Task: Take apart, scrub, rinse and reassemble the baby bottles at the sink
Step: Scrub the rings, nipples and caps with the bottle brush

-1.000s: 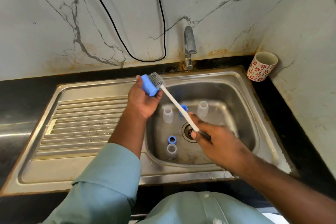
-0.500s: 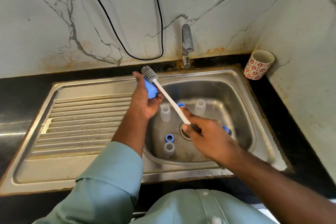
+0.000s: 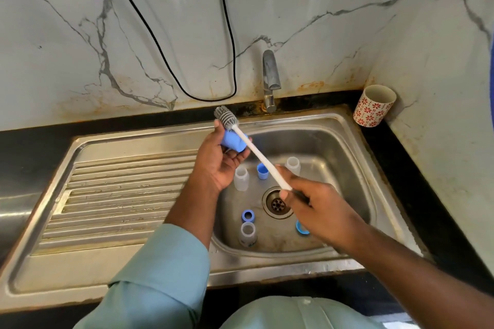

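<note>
My left hand (image 3: pixel 219 157) holds a blue bottle cap (image 3: pixel 233 142) above the left edge of the sink basin (image 3: pixel 344 147). My right hand (image 3: pixel 318 211) grips the white handle of a bottle brush (image 3: pixel 256 152); its grey bristle head (image 3: pixel 226 117) lies past the cap, over my left fingertips. Down in the basin stand three clear bottles (image 3: pixel 241 175) (image 3: pixel 293 165) (image 3: pixel 248 233). Blue parts lie among them: a cap (image 3: pixel 262 170), a ring (image 3: pixel 248 215) and another ring (image 3: pixel 302 227) half hidden by my right hand.
A steel tap (image 3: pixel 270 80) rises behind the basin, with no water running. The ribbed drainboard (image 3: pixel 120 195) lies to the left. A red-patterned cup (image 3: pixel 373 105) stands in the back right corner. A black cable (image 3: pixel 171 61) hangs down the marble wall. The drain (image 3: pixel 275 204) is in the basin's middle.
The brush head has slid up past the blue cap, from beside it to beyond my left fingertips. My left hand has turned the cap lower into the palm.
</note>
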Tool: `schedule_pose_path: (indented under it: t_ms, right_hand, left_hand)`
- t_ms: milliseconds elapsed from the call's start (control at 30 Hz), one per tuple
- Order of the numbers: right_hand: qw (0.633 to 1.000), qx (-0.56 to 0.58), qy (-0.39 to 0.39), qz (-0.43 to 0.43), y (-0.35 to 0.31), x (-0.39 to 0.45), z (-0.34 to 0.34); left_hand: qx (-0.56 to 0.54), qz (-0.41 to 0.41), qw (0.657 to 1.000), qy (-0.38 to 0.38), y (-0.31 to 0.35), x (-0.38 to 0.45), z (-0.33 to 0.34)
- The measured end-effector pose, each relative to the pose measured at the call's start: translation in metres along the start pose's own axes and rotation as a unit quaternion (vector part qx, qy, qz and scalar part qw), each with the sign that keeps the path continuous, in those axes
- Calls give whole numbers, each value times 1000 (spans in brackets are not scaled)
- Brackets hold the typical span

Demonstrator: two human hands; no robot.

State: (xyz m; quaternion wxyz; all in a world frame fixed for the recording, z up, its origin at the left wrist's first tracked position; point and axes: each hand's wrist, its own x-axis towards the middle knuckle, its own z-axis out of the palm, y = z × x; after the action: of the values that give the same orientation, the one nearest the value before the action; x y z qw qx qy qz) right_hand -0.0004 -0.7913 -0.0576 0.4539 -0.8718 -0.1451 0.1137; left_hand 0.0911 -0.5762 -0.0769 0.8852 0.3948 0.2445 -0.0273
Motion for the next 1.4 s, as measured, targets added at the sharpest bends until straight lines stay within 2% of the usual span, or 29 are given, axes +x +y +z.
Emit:
schedule_pose_path:
  t_ms: [167,333,567,733,833,967,1067,1167,1267,1333,1400]
  right_hand:
    - [998,-47,-30,-39,6,-16,-5]
    - [997,-21,27,-68,9,-25,3]
    - [989,-132,20,-66,-1,-16,10]
    - [993,-105,27,-49,0,-5,11]
    - [993,-99,-10,-61,-5,-15,16]
    - [997,-64,29,-25,0,3,9]
    - [997,-72,-6,-24,4,-12,11]
    - [999,-17,40,30,21,-1,5]
    - [997,-34,21,66,35,-7,-7]
    - [993,3,28,112,48,-26,-16]
    - [984,30,66,163,64,-32,-32]
  left_hand:
    - [-107,35,991,68,9,1,-1]
    - [-199,11,970,140,7,2,4]
    - [-239,-27,962,128,12,4,18]
    - [-275,-22,952,132,14,5,19]
    - [-242,-20,960,141,21,8,16]
    - [-246,-8,958,145,12,6,27]
    - [-223,-10,963,154,14,10,27]
    - [-163,-16,975,150,-7,6,39]
    - [-132,-27,981,141,-25,10,58]
    - [-47,-5,986,162,-27,18,65]
    - [139,42,969,200,-46,31,74]
